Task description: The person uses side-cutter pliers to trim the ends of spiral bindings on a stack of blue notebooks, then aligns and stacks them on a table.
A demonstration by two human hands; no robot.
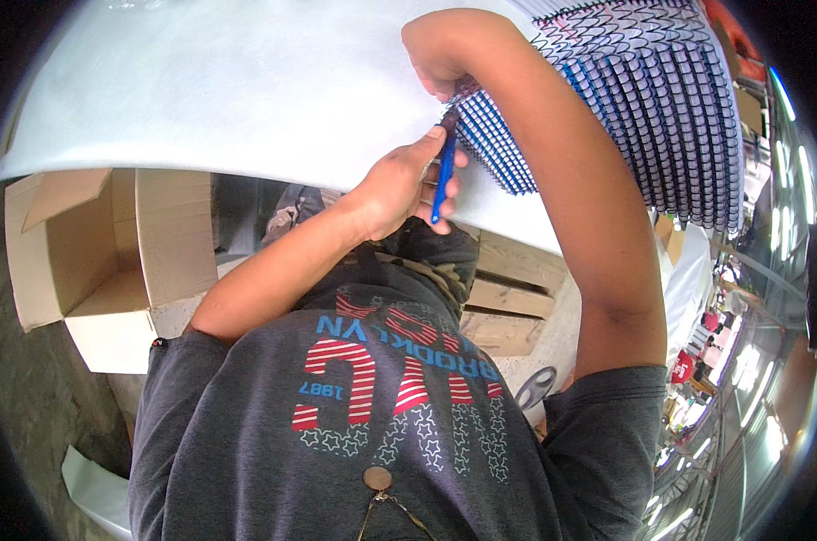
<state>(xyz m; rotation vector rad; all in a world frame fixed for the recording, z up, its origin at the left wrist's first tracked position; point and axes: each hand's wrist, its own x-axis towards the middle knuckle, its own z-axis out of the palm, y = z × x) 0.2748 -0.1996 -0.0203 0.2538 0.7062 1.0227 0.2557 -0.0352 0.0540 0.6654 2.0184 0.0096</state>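
Observation:
My left hand (397, 187) grips blue-handled pliers (445, 173), with the dark jaws pointing up toward the near-left corner of a layered wire mesh (647, 113). The mesh is made of dark and blue coils in close rows. Bent sharply at the wrist, my right hand (443, 52) reaches over the mesh from the right. Its fingers curl down beside the plier jaws at the mesh edge. What they pinch there, if anything, is hidden behind the hand.
A white tabletop (210, 86) spreads beneath both hands. Below its front edge, an open cardboard box (106, 320) stands at the left. Wooden slats (508, 298) lie low beyond my body. Farther right are ceiling lights and cluttered shop space.

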